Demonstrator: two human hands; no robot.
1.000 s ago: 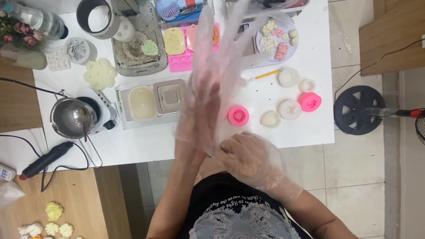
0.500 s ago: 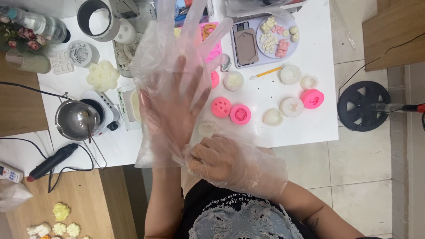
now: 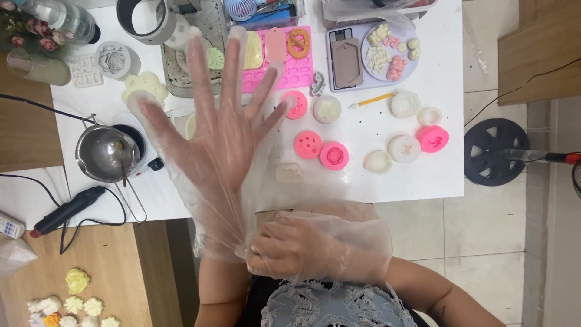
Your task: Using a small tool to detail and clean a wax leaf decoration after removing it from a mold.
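Spreading left hand (image 3: 221, 142), fingers apart (inside clear glove (image 3: 200, 206)), right hand (image 3: 290, 245) clamped on its cuff.

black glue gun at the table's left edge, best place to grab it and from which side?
Judging by its pose, grip the thick black barrel of the glue gun, coming down from above. It lies flat and slanted on the white table, red tip toward the wooden floor, cord trailing off the upper end, so avoid both ends.

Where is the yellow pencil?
In the head view, the yellow pencil lies on the white table, right of the raised left hand, just below the grey scale and beside a round white mould.
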